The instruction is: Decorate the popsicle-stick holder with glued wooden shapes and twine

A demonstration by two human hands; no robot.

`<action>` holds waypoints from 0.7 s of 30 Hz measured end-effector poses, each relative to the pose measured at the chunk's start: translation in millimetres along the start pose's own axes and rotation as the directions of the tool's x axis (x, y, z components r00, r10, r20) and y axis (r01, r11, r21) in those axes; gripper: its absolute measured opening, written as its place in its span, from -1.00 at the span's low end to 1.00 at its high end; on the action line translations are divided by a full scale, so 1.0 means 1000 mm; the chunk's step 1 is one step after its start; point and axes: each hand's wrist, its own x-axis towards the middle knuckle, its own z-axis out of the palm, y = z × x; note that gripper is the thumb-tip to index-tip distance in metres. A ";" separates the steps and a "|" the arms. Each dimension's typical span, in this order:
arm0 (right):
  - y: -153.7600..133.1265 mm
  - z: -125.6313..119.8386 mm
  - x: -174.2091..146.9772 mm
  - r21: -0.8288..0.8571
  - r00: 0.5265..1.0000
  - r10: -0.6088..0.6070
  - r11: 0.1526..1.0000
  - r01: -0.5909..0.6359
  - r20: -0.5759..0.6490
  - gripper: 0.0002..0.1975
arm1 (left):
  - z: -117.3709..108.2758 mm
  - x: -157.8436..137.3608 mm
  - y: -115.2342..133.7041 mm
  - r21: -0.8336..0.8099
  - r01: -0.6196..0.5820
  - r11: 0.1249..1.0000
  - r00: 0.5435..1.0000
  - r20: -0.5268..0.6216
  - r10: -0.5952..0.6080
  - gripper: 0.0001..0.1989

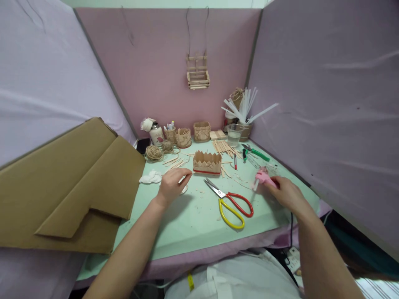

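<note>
My right hand (285,193) is wrapped round the handle of a pink hot glue gun (264,177), with a white glue stick showing at its side, over the right part of the table. Thumb and fingertips of my left hand (174,182) are pinched together; whatever is between them is too small to make out. A small box of wooden sticks with a jagged top and a red line along its base (207,164) stands just beyond that hand. Scissors with one red and one yellow handle (229,201) lie between my hands, blades part open.
Cardboard (71,187) leans at the left. Twine balls (154,153), stick-covered cups (183,138) and a clear water cup (234,135) line the back. Loose sticks (225,147), green-handled pliers (257,153) and a red pen (235,162) lie nearer. A small stick swing (198,74) hangs above.
</note>
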 end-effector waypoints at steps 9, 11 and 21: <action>-0.049 -0.014 -0.043 0.759 0.974 -0.037 0.633 -0.152 0.225 -0.48 | 0.010 -0.017 0.006 0.100 -0.295 0.950 0.955 0.057 0.290 -0.82; -0.056 -0.010 -0.052 0.730 0.964 -0.044 0.662 -0.170 0.264 -0.47 | 0.010 -0.019 0.008 0.111 -0.311 0.944 0.950 0.060 0.306 -0.81; -0.077 -0.011 -0.069 0.554 0.972 0.040 0.816 -0.166 0.233 -0.53 | 0.016 -0.020 0.015 0.069 -0.413 0.908 0.910 0.054 0.410 -0.79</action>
